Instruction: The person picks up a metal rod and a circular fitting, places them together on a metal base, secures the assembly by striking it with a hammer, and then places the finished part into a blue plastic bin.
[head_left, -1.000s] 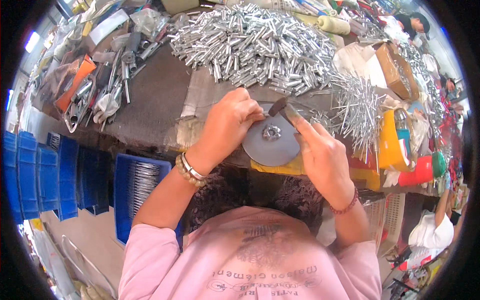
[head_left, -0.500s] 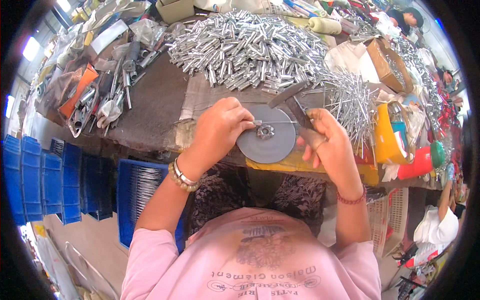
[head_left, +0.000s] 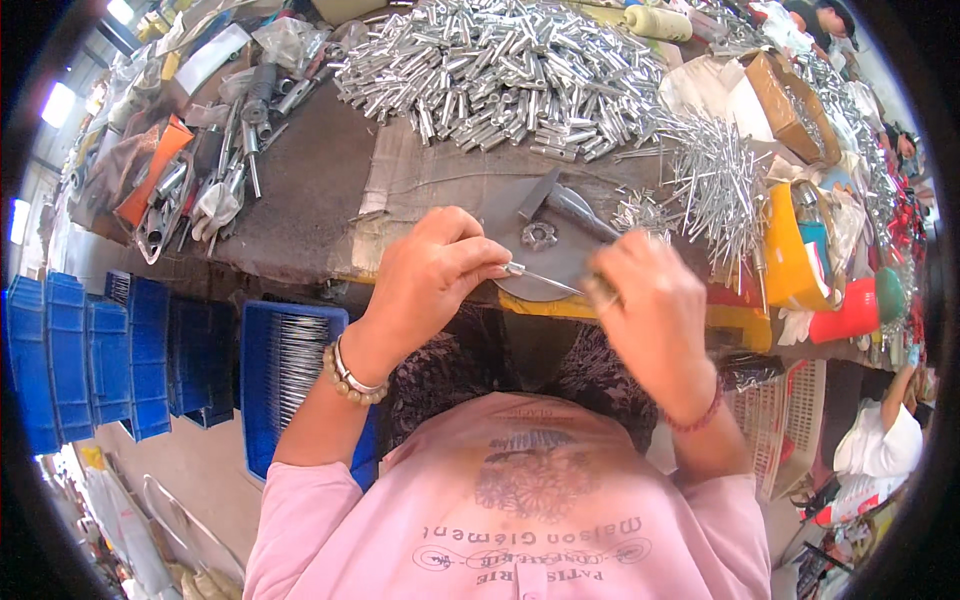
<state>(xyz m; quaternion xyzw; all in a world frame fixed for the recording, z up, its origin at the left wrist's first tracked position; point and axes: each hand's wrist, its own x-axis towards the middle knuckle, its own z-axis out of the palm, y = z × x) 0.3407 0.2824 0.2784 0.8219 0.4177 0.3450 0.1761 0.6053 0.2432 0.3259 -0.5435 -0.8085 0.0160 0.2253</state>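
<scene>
My left hand (head_left: pixel 435 268) pinches a short silver metal sleeve with a thin metal rod (head_left: pixel 550 281) running out of it to the right. Close to the rod's far end is my right hand (head_left: pixel 655 310), its fingers smeared by motion, so their grip is unclear. A hammer (head_left: pixel 568 205) lies on the round grey disc (head_left: pixel 555 262), its handle reaching toward my right hand. Beside the hammer head, on the disc, sits a small notched metal ring (head_left: pixel 539 235).
Behind the disc spreads a large heap of silver metal tubes (head_left: pixel 500 75). Thin metal rods (head_left: pixel 715 185) are piled to its right, near a yellow container (head_left: pixel 790 255) and a red one (head_left: pixel 845 312). A blue crate (head_left: pixel 258 400) holding rods stands at lower left.
My right hand no longer holds the hammer, which now rests on the disc. Both the sleeve and its rod have come nearer to me, and the rod now slants down to the right.
</scene>
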